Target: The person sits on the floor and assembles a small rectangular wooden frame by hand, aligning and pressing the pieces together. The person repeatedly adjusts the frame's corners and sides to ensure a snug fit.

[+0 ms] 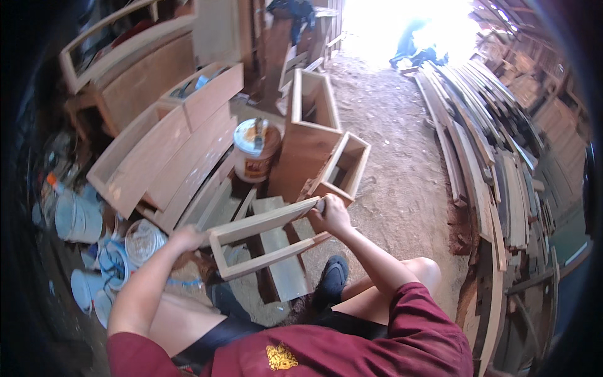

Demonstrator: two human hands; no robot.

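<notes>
A bare wooden drawer frame [267, 221], long and open through the middle, is tilted over my knees. My left hand [187, 239] is closed around its left end. At the far right corner, my right hand [333, 213] is closed with bent fingers against the wood. A small greyish piece shows at those fingertips; its kind cannot be made out. Beneath the frame lies a pale board [279, 257]. Just beyond my right hand stands a small open wooden box [359, 166], beside a taller one [301, 151].
A lidded paint bucket [256, 157] with a brush on top stands ahead. Wooden drawers [147, 151] are stacked at the left, with white tubs [143, 242] nearer. Long planks [465, 151] are piled along the right. Bare dirt floor [396, 157] runs toward the bright doorway.
</notes>
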